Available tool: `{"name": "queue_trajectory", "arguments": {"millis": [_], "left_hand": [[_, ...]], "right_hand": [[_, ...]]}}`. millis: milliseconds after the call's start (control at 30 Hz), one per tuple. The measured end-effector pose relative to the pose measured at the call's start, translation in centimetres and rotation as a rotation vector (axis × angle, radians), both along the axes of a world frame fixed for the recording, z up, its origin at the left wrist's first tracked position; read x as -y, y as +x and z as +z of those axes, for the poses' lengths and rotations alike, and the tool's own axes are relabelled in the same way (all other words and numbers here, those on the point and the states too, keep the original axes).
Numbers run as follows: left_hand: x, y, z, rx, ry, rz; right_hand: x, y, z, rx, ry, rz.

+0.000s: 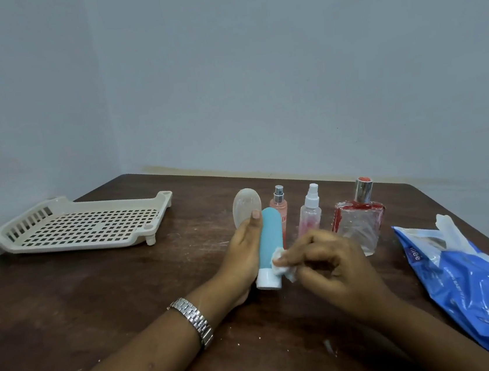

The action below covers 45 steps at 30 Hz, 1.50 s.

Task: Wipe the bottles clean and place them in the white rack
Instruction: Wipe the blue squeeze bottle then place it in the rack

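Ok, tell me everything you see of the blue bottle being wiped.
The blue bottle is a light blue, soft-looking tube with a rounded far end and a white cap at the near end. It is tilted, cap toward the person; whether the cap touches the table is unclear. The left hand grips its left side, thumb near the top. The right hand presses a white wipe on it above the cap.

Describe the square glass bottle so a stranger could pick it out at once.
On the brown wooden table, bottles stand in a row right of centre. Take the last one on the right, nearest the blue wipes pack: the square glass bottle. Unlike the slim spray bottle beside it, it is wide, flat-sided, red-edged and has a silver cap.
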State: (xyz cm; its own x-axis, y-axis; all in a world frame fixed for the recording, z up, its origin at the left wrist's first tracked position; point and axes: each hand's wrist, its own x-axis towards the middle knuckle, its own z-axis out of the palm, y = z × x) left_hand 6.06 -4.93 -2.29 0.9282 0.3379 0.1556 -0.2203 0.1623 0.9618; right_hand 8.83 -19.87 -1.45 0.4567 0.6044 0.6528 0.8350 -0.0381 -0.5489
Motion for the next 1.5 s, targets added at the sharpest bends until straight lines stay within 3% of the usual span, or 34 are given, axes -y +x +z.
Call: {"name": "queue_trajectory", "arguments": {"millis": [100, 233, 367, 433, 600, 700, 833, 1100, 1367, 1500], "left_hand": [[0.1, 0.0, 0.0, 0.005, 0.005, 0.000], [0.5, -0.2, 0.4, -0.019, -0.088, -0.073], [1.5, -0.7, 0.0, -0.045, 0.075, -0.139], [1.9, -0.8, -0.3, -0.009, 0.130, -0.183], [2.0, -0.9, -0.4, 0.113, 0.055, -0.310], [1.9, -0.6, -0.6, 0.129, 0.097, -0.367], [1.3, 0.1, -0.8, 0.169, 0.140, -0.319], [0.5, 1.0, -1.4, 0.131, 0.088, -0.258], [-1.0, 1.6, -0.6, 0.182, -0.068, -0.113], [-1.7, 1.4, -0.3, 0.183, -0.104, -0.091]], "right_hand": [[0.7, 0.7, 0.9, -0.049, -0.016, 0.019], [1.2, 2.4, 0.9, -0.110, 0.133, -0.081], [0.4, 2.3, 0.0, -0.099, 0.267, -0.151], [-0.2, 1.6, -0.1, -0.048, 0.277, -0.146], [-0.8, 1.2, -0.7, 0.078, 0.221, -0.160], [-0.7, 1.5, -0.8, -0.041, 0.210, -0.099], [-0.9, 1.6, -0.8, -0.261, 0.176, -0.024], [-0.7, 1.7, -1.0, -0.473, 0.140, -0.002], [-0.4, 0.5, -0.6, -0.337, 0.039, 0.012], [0.0, 0.1, 0.6, -0.370, 0.002, 0.067]]}}
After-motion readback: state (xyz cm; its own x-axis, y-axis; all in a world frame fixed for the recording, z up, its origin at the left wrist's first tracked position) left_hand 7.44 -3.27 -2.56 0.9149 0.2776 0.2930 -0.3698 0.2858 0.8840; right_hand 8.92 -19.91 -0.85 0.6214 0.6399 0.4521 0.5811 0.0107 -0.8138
